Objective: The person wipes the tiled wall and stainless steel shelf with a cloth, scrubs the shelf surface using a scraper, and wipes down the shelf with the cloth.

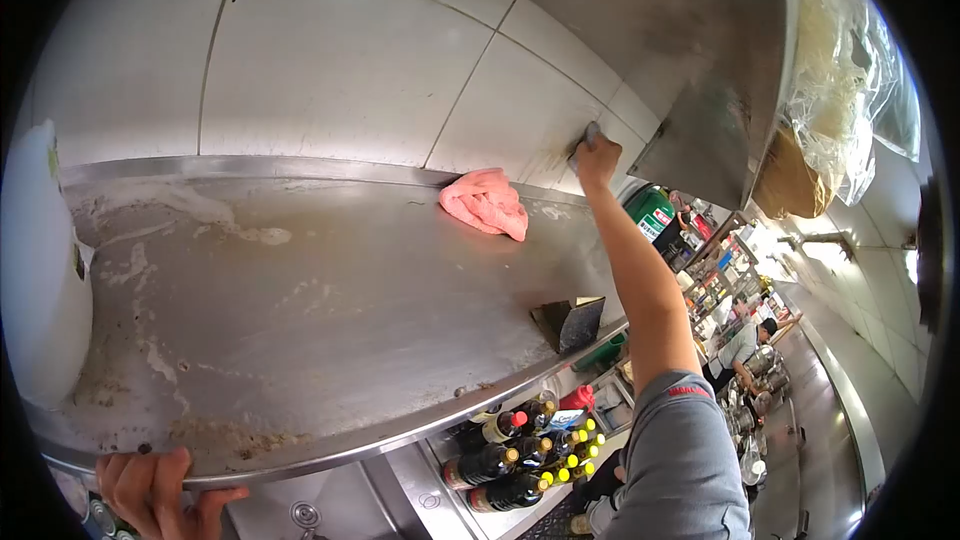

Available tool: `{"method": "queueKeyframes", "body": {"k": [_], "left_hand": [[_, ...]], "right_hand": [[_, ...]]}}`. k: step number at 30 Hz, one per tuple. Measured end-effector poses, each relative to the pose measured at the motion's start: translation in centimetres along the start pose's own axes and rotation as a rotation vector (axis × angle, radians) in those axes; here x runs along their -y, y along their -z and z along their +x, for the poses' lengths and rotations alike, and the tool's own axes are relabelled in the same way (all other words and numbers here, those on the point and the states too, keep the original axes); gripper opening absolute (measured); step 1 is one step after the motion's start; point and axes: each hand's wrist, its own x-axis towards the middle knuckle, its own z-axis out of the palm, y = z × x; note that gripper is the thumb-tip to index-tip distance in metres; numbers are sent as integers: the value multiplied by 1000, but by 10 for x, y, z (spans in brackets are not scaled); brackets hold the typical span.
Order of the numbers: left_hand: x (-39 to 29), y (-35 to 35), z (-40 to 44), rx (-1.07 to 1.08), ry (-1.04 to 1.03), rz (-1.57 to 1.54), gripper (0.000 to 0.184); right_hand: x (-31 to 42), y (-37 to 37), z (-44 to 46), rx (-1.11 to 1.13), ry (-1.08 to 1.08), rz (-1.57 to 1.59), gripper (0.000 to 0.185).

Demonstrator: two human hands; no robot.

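Observation:
My right hand [597, 159] is closed on a small greyish pad [577, 153] and presses it to the white tiled wall [540, 90], beside some brown smears. With its fingers spread, my left hand [155, 492] rests at the front edge of the steel shelf [340, 290], near the lower left. A crumpled pink cloth [485, 204] lies on the shelf against the wall. Toward the shelf's right end sits a dark folded pad [570, 322]. Whitish suds and brown residue mark the shelf's left part.
A white plastic container [42, 280] stands at the far left. Dark bottles [510, 455] are grouped below the shelf, next to a steel sink [310, 500]. A steel hood [700, 60] juts out above. A person [742, 352] is farther off at the right.

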Motion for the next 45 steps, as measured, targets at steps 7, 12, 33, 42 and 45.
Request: {"method": "queueKeyframes", "body": {"k": [7, 12, 33, 42, 45], "left_hand": [[3, -1, -1, 7, -21, -5, 60], [0, -1, 4, -17, -33, -36, 59], [-10, 0, 13, -47, 24, -71, 57], [-10, -2, 12, -65, 24, -87, 55], [-7, -4, 12, -70, 9, -99, 55]], "right_hand": [[25, 7, 15, -110, 56, 62, 17], [22, 12, -15, 10, 56, 147, 15], [-1, 7, 39, -35, 257, 22, 18], [-14, 4, 28, 203, -36, 122, 12], [16, 14, 17, 32, 157, 83, 16]]}}
